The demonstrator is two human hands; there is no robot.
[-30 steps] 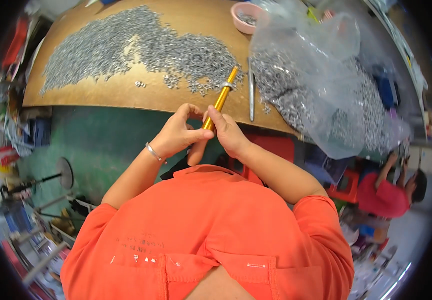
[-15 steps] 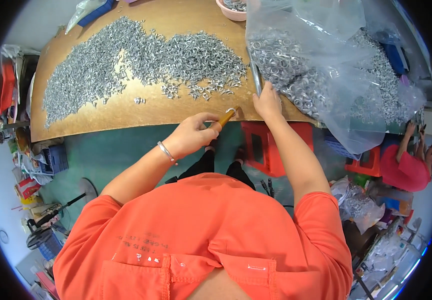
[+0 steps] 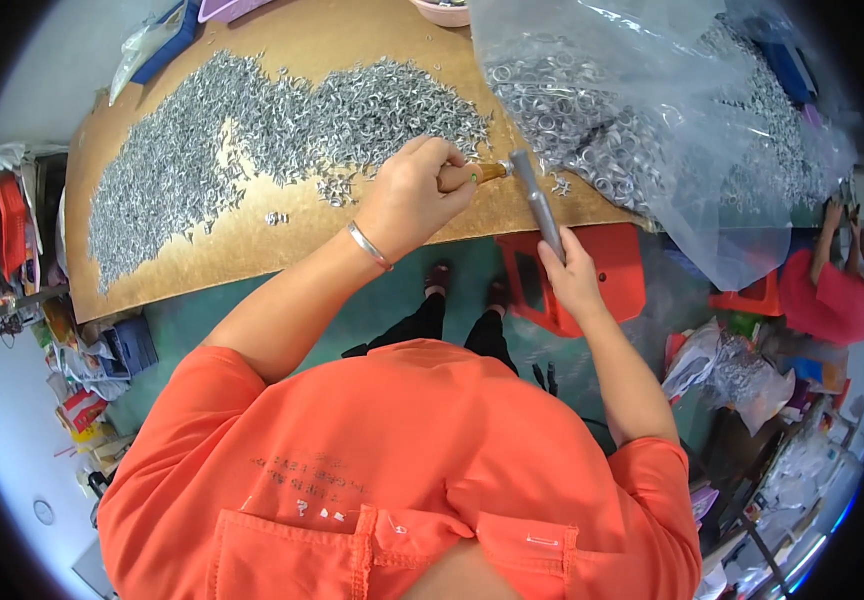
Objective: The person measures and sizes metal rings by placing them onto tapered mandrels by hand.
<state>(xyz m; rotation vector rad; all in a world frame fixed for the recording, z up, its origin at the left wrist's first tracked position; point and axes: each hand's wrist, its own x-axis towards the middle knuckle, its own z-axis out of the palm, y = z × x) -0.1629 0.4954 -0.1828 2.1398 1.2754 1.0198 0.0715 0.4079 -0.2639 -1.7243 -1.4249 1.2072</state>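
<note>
My left hand [image 3: 414,192], with a metal bangle on its wrist, is raised over the front of the table. It is closed around a short amber-brown wooden stick [image 3: 493,171], whose far end points right. A small silvery ring [image 3: 506,167] shows at that end. My right hand [image 3: 572,268] is closed on the lower end of a grey metal hammer [image 3: 540,205], just off the table's front edge. The hammer slants up and left, its thicker top beside the stick's tip; whether they touch I cannot tell. Silvery rings [image 3: 382,110] lie heaped beyond my left hand.
The brown tabletop [image 3: 302,225] carries a clear plastic bag [image 3: 697,180] of larger rings on the right. A pink bowl [image 3: 442,12] and a blue tray [image 3: 167,45] stand at the back. A red stool [image 3: 612,280] sits below the front edge. Another person [image 3: 827,295] is at far right.
My left hand has moved up and forward over the table with the wooden stick. My right hand has lifted the hammer off the tabletop beside the bag and brought it toward the stick's tip.
</note>
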